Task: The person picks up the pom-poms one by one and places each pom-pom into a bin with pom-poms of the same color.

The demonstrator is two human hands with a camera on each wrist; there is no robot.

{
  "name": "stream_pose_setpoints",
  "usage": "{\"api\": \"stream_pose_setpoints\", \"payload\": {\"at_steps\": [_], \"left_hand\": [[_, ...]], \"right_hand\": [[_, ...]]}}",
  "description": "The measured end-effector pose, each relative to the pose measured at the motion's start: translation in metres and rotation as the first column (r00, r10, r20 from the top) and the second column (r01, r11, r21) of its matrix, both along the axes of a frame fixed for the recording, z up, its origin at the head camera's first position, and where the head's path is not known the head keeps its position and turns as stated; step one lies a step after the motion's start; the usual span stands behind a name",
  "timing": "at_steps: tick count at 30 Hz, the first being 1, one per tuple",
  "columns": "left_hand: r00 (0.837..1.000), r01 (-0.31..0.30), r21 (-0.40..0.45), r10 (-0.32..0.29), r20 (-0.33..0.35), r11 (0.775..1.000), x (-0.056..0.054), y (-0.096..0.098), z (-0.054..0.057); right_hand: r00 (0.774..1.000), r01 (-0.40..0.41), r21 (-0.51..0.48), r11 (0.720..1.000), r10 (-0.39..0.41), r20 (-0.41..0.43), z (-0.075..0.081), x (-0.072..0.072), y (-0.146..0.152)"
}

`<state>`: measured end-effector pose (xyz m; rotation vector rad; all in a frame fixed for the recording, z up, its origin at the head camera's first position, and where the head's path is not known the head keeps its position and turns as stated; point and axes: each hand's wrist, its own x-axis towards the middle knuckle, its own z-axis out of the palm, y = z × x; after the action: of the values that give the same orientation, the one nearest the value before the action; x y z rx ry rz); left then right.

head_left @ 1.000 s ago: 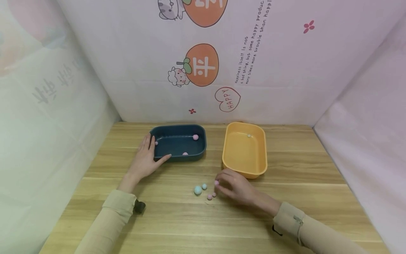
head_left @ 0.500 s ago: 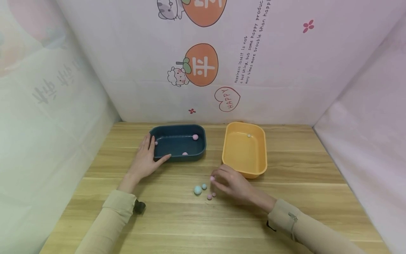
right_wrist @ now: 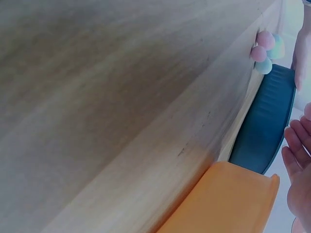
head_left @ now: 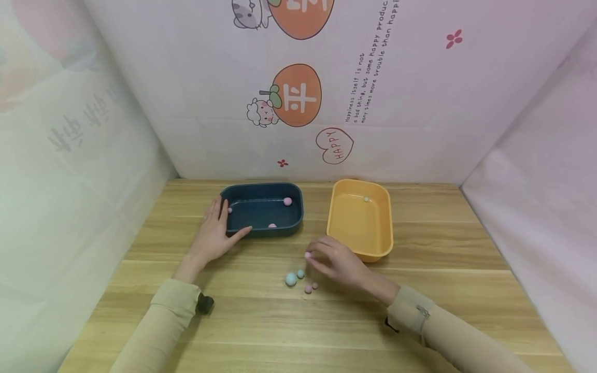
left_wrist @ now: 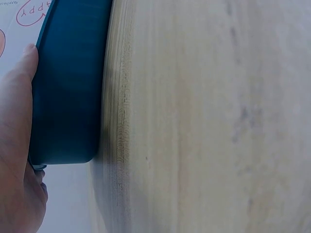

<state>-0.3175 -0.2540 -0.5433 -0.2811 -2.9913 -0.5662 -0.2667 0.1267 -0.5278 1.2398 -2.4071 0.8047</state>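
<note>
One small, pale-pink ball (head_left: 308,255) is pinched by the right hand (head_left: 339,262), the left hand (head_left: 213,234) spread.

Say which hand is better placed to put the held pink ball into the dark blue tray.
Right, most likely: the right hand pinches that pink ball, while the left hand rests on the dark blue tray at its rim.

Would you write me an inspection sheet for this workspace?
Surface: wooden table.
Job's things: dark blue tray, three pink balls inside; yellow tray, one pale ball inside; two bluish balls and two pink balls on the table.
Clutter: nothing seen.
Hands: left hand rests on the dark blue tray's rim; right hand pinches another pink ball.
Cables: nothing certain; black fittings at both cuffs.
Surroundings: white sheets behind and at both sides.
</note>
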Motion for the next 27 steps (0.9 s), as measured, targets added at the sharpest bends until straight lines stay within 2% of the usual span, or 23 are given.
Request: {"api": "stream_pose_setpoints", "payload": {"at_steps": [18, 27], "left_hand": [[1.0, -0.002, 0.003, 0.002, -0.006, 1.0, -0.002, 0.001, -0.003], [1.0, -0.003, 0.011, 0.003, -0.007, 1.0, -0.001, 0.0, -0.003]], "right_hand": [[0.999, 0.03, 0.037, 0.999, -0.031, 0.02, 0.009, -0.012, -0.016], [0.999, 0.049, 0.014, 0.999, -0.049, -0.025, 0.014, -0.023, -0.024]]}}
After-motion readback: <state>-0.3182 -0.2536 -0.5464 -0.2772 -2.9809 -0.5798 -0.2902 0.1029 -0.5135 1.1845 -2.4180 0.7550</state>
